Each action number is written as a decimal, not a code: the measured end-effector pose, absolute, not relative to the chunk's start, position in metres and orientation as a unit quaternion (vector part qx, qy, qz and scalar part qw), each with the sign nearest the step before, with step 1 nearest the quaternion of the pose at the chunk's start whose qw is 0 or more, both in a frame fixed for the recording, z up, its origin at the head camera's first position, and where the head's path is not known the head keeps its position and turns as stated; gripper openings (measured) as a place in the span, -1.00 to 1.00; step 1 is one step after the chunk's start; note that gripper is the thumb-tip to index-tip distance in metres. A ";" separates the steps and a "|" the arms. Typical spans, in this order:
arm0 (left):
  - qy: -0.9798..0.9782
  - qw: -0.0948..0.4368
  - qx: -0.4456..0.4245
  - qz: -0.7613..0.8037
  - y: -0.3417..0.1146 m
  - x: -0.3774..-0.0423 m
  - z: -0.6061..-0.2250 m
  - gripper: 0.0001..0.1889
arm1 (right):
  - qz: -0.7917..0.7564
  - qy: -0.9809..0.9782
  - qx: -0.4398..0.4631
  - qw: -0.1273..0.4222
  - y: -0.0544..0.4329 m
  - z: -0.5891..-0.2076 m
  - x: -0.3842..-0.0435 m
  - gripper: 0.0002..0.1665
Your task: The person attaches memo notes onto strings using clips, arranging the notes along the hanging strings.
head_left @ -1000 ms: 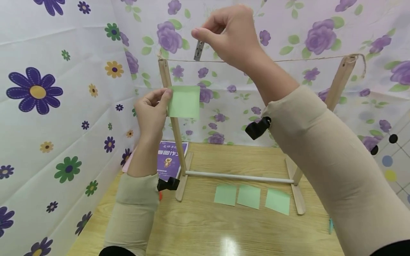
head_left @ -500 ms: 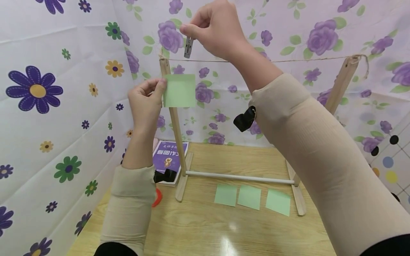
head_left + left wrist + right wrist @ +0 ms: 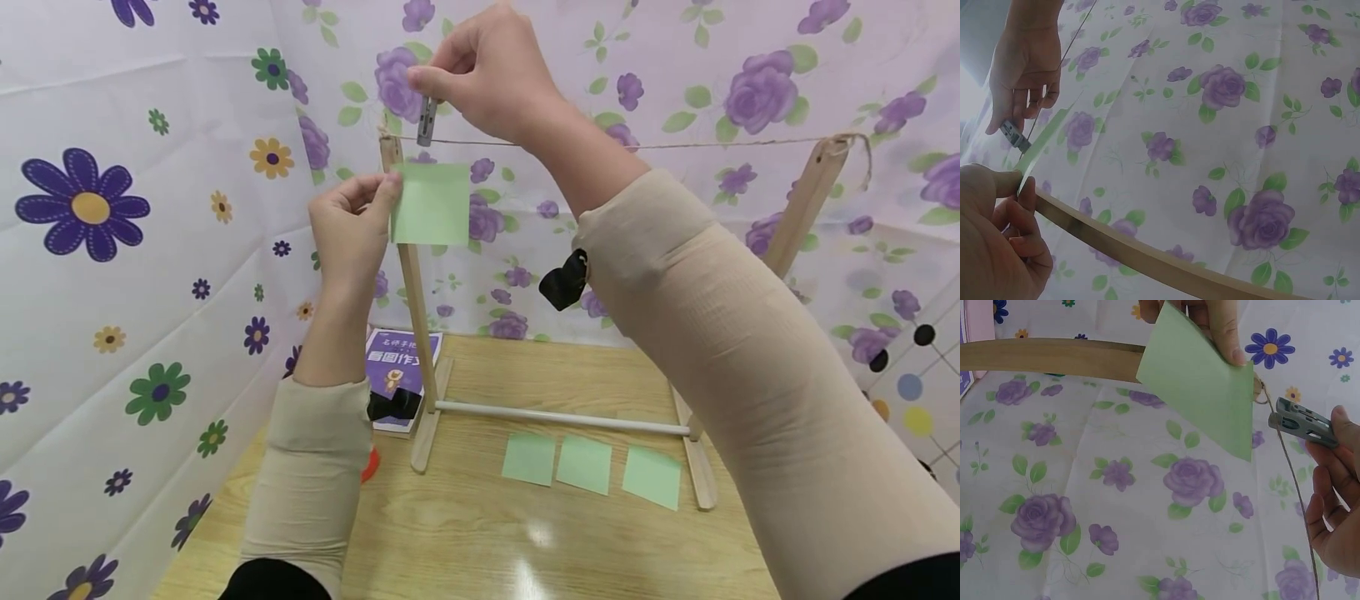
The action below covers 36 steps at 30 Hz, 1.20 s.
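Between thumb and fingers my left hand [image 3: 351, 221] pinches the left edge of a square green paper [image 3: 431, 204], held up in front of the stand's left wooden post [image 3: 415, 308]. Up above it, my right hand [image 3: 487, 75] pinches a grey clothespin [image 3: 426, 122] by its top end, jaws downward. The right wrist view has the clothespin [image 3: 1304, 422] at the thin twine [image 3: 1294, 478], apart from the paper [image 3: 1210, 384]; whether it touches the twine I cannot tell. In the head view the paper's top edge hangs a little below the twine [image 3: 712, 145].
Three green paper squares [image 3: 583, 463] lie on the wooden table [image 3: 465, 533], in front of the stand's white crossbar [image 3: 562, 417]. A purple book [image 3: 393, 367] lies behind the left post. Part of a red object [image 3: 370, 465] shows by the left sleeve. The right post [image 3: 806, 204] holds the twine's other end.
My left hand has raised the green paper toward the twine. The right hand has moved left with the clothespin, which is now over the paper near the left post.
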<state>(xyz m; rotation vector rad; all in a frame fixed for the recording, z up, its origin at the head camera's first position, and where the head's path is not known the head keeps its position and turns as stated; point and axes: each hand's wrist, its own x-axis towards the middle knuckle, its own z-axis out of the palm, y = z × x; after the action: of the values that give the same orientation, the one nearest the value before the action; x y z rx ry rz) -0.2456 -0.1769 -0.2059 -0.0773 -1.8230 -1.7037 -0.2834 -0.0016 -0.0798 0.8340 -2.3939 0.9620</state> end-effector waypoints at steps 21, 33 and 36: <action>-0.651 0.348 -0.053 -0.672 -0.173 -0.252 -0.200 -0.75 | 0.326 -0.873 0.323 0.163 -0.003 -0.085 -0.282 -0.64; -0.645 0.350 -0.044 -0.678 -0.172 -0.253 -0.201 -0.71 | 0.278 -0.882 0.344 0.165 0.003 -0.087 -0.285 -0.55; -0.640 0.357 -0.043 -0.679 -0.172 -0.254 -0.202 -0.72 | 0.265 -0.886 0.334 0.184 0.004 -0.088 -0.285 -0.50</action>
<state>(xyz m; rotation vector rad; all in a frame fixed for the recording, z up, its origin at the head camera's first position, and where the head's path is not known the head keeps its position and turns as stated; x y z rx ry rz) -0.2542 -0.1716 -0.2023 -0.1108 -1.6517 -1.7531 -0.2853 0.0036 -0.0881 0.9417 -2.4975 0.7485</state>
